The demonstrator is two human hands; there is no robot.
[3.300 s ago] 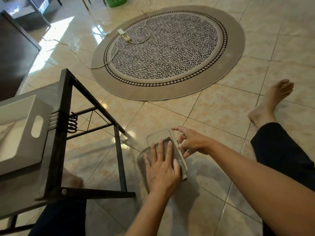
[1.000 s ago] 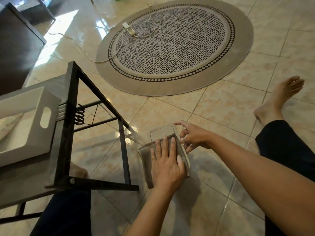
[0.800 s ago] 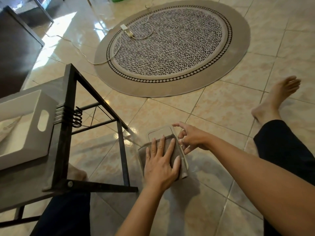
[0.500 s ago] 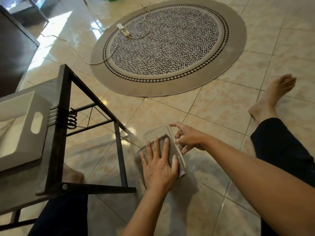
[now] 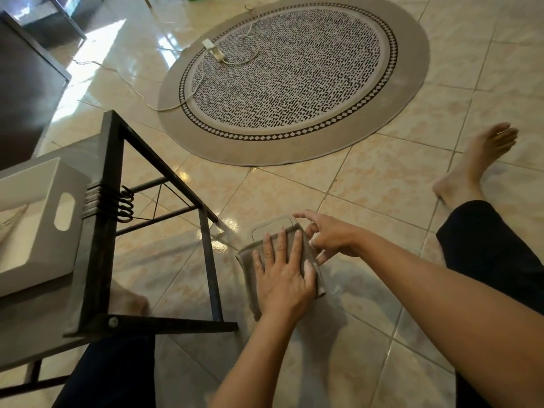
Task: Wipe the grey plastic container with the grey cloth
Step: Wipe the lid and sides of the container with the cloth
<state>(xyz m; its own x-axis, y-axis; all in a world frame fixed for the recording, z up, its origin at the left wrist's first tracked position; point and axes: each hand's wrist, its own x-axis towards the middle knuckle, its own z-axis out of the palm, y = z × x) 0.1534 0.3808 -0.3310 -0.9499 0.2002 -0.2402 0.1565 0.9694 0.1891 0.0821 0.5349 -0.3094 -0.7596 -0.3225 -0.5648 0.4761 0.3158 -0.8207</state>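
The grey plastic container (image 5: 272, 226) lies flat on the tiled floor in front of me, only its far end showing. The grey cloth (image 5: 247, 260) is spread over the rest of it. My left hand (image 5: 282, 269) presses palm-down on the cloth with its fingers spread. My right hand (image 5: 329, 237) rests its fingertips on the container's right edge, next to the cloth.
A black metal-framed table (image 5: 100, 231) stands close on the left, carrying a white tray (image 5: 38, 228) with a handle slot. A round patterned rug (image 5: 294, 81) with a power strip (image 5: 213, 50) and cable lies ahead. My right leg and bare foot (image 5: 474, 166) stretch out on the right.
My left hand has slid the cloth a little back and forth over the container. My right hand stays at the container's right edge.
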